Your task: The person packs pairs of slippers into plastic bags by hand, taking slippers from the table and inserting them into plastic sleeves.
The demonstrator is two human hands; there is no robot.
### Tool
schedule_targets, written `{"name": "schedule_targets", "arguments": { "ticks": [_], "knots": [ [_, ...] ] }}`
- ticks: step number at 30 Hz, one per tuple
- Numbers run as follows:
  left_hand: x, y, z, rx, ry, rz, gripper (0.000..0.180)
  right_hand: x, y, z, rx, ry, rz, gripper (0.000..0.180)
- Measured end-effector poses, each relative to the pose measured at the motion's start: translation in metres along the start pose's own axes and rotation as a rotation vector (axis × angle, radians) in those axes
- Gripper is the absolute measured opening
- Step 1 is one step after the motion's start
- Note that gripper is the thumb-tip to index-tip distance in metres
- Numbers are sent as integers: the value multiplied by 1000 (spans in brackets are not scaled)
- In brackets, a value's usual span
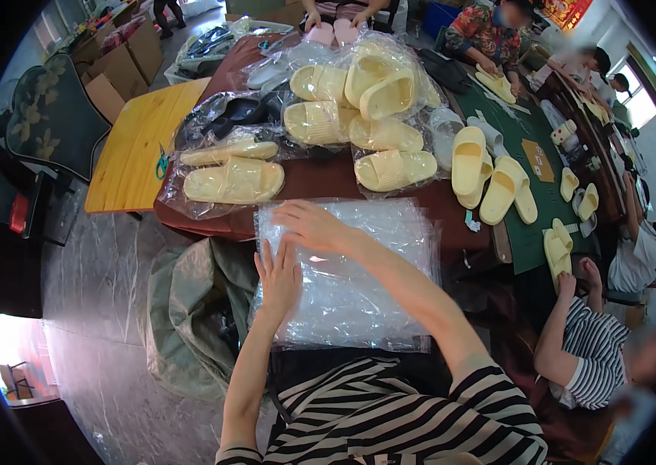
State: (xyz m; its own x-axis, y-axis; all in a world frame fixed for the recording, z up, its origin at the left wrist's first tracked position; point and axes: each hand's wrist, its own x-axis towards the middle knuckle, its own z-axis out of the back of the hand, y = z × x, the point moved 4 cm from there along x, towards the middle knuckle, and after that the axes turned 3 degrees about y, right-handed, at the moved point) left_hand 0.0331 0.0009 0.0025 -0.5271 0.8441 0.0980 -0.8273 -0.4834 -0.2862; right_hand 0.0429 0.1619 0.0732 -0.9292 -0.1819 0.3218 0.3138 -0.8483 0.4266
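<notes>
A stack of clear plastic bags lies in front of me, reaching over the table's near edge toward my lap. My left hand rests flat on its left side, fingers stretched and spread. Reaching across from the right, my right hand lies on the upper left corner of the stack, fingers slightly bent and apart, close to the left fingertips. Neither hand visibly lifts a bag. Just beyond the stack are cream slippers in clear bags, one pair at the left and another slipper at the right.
More bagged cream slippers are heaped farther back beside black slippers. Unbagged cream slippers stand at the right near a green mat. Scissors lie by a yellow wooden table. Several people work around the tables.
</notes>
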Motion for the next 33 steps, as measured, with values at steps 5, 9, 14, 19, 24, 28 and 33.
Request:
{"name": "schedule_targets", "arguments": {
  "ticks": [5, 9, 14, 19, 24, 28, 33],
  "knots": [
    [3, 4, 6, 14, 12, 40, 61, -72, 38, 29, -269, 409, -194, 51],
    [5, 5, 14, -45, 47, 104, 60, -150, 9, 44, -468, 270, -410, 57],
    [7, 24, -1, -85, -57, -45, 57, -190, -6, 56, -109, 27, -514, 56],
    [12, 22, 1, -15, -61, -119, 54, -169, 76, 79, -124, 378, -149, 61],
    [13, 17, 7, -19, -82, -154, 55, -250, 61, 34, -101, 444, -238, 68],
    [11, 14, 2, 28, -79, -157, 55, -260, 70, 41, -121, 394, -308, 78],
    [11, 20, 0, 37, -51, -150, 56, -248, 110, 75, -103, 210, -325, 70]
  ]
}}
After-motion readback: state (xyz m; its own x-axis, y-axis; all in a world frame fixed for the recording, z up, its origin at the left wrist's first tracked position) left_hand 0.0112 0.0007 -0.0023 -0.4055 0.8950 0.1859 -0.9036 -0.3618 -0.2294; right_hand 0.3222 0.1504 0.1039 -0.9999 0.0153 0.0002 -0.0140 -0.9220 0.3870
